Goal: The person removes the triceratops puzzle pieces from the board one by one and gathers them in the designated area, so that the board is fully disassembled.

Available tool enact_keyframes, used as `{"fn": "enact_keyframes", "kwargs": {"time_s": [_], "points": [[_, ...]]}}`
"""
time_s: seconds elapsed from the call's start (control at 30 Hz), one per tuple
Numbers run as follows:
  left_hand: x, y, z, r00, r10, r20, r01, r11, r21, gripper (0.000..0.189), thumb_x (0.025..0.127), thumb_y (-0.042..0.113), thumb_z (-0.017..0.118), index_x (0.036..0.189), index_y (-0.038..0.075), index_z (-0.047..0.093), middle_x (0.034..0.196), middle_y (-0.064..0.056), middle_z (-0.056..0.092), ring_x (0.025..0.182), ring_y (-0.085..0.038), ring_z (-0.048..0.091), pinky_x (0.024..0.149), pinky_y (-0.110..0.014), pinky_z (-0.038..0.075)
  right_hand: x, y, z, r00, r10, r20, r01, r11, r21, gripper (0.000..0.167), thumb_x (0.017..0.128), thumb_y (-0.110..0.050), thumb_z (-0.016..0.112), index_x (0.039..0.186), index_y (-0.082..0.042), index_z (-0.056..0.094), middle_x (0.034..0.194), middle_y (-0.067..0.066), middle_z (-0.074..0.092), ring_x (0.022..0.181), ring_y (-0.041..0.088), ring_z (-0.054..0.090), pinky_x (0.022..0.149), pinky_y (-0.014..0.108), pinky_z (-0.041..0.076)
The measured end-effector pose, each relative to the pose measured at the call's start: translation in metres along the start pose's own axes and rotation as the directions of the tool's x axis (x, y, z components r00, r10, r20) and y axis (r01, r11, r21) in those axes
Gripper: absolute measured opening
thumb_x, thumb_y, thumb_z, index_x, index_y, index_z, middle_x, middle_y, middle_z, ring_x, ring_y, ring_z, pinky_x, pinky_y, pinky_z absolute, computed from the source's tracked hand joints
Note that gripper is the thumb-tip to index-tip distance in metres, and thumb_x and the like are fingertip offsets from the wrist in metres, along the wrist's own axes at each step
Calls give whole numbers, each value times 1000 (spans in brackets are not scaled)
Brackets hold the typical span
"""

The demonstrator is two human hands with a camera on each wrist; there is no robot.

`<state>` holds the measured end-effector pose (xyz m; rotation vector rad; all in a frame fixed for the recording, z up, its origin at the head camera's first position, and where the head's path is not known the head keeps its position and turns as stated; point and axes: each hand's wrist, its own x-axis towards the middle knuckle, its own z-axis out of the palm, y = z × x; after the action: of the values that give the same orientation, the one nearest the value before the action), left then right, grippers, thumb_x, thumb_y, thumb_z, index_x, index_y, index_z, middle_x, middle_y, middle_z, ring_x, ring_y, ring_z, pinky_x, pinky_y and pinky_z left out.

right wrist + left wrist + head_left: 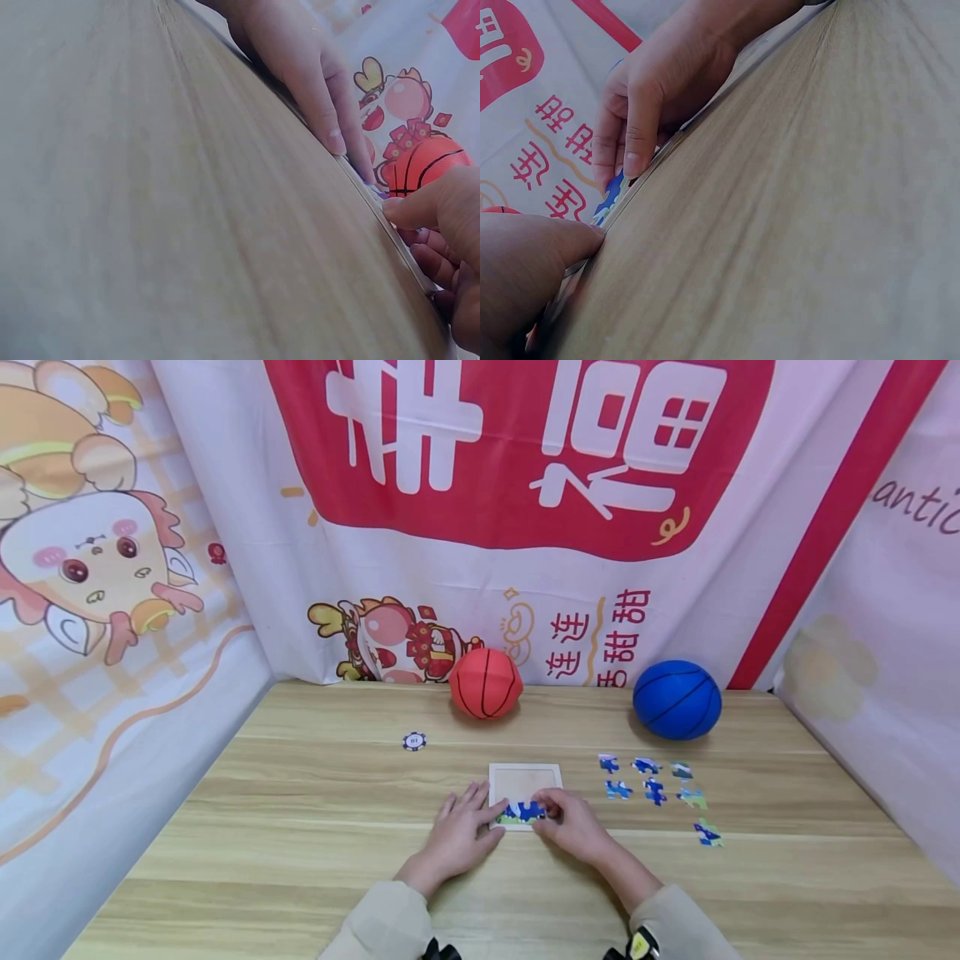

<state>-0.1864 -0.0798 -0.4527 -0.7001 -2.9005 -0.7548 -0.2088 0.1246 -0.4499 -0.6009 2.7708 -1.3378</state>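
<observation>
Wooden table (pixel 300 860) is carrying everything; printed cloth backdrop (pixel 225 568) is hanging behind and to both sides.

Two soft-looking balls are sitting at the far edge: blue ball (pixel 677 699) to the right, red ball (pixel 486 683) nearer centre. Both well apart from the hands.

Puzzle tray (pixel 525 781), a pale square board with a raised rim, is lying flat in the middle of the table, just ahead of both hands. Judging it light and stiff, liable to slide on the smooth wood unless it is steadied.

Left hand (pixel 459 835) is lying flat, fingers spread and straight, fingertips touching the tray's near left corner; it is gripping nothing.

Right hand (pixel 573 822) is resting at the tray's near right edge, fingers curled down, pressing on the placed pieces (pixel 523 812), a blue-and-green strip along the tray's near row. Right wrist view is showing thumb and fingertips at the rim; whether a piece is actually being pinched, cannot tell.

Loose puzzle pieces (pixel 651 785) are lying scattered right of the tray, one more set apart nearer (pixel 708 834). Judging them thin, light, rigid card: best taken by the edges between thumb and forefinger.

A small round chip (pixel 414 741) is lying alone to the far left.
</observation>
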Motion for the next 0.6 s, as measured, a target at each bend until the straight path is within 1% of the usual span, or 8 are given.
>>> {"fn": "enact_keyframes", "kwargs": {"time_s": [0.07, 0.17, 0.33, 0.43, 0.5, 0.53, 0.6], "points": [[0, 0, 0, 1000, 1, -2, -1, 1000, -3, 42, 86, 37, 49, 124, 20, 48, 137, -14, 25, 126, -28, 16, 98, -50, 8, 0, 0, -1, 1000, 1, 1, -1, 1000, -3, 27, 73, -6, 66, 99, -6, 59, 81, -1, 53, 75, 14, 47, 69, 31, 43], [1, 0, 0, 1000, -2, 1, 2, 1000, -6, 42, 86, 36, 49, 124, 20, 48, 137, -13, 25, 126, -28, 16, 99, -49, 7, 0, -1, -2, 1000, 28, 7, -28, 999, 14, 27, 75, -7, 65, 101, -6, 59, 81, -1, 53, 74, 15, 48, 67, 30, 43], [0, 0, 0, 1000, -5, -2, 5, 1000, 0, 42, 86, 36, 49, 124, 20, 49, 137, -13, 25, 126, -28, 17, 99, -49, 7, -2, -4, -11, 994, 103, 19, -105, 989, 102, 30, 78, -12, 64, 107, -9, 58, 81, 1, 53, 74, 17, 48, 64, 29, 44], [0, -1, 2, 1000, -4, -7, 4, 1000, 1, 42, 86, 37, 49, 124, 20, 49, 137, -13, 26, 126, -28, 17, 99, -49, 7, -6, -5, -22, 987, 158, 13, -158, 973, 167, 30, 78, -12, 63, 108, -10, 58, 84, 3, 53, 77, 18, 48, 64, 30, 44], [0, -1, 2, 1000, -4, -8, 3, 1000, -4, 42, 86, 37, 49, 124, 20, 49, 137, -13, 26, 126, -28, 17, 99, -49, 7, -11, -5, -32, 977, 211, 8, -208, 953, 220, 30, 78, -12, 62, 108, -12, 59, 87, 4, 53, 81, 19, 47, 67, 31, 43], [0, -1, 2, 1000, -2, -10, 2, 1000, -3, 42, 86, 37, 49, 124, 20, 49, 137, -13, 26, 126, -27, 17, 99, -49, 7, -13, -5, -38, 973, 231, 2, -225, 946, 232, 30, 78, -12, 62, 108, -12, 59, 88, 4, 53, 82, 20, 46, 68, 31, 42], [0, -1, 2, 1000, 0, -15, 0, 1000, -3, 42, 86, 37, 49, 124, 20, 49, 137, -13, 26, 126, -27, 17, 99, -48, 7, -18, -6, -51, 972, 235, -25, -224, 951, 215, 31, 79, -11, 62, 110, -11, 58, 90, 4, 53, 83, 20, 46, 68, 31, 42]]}}
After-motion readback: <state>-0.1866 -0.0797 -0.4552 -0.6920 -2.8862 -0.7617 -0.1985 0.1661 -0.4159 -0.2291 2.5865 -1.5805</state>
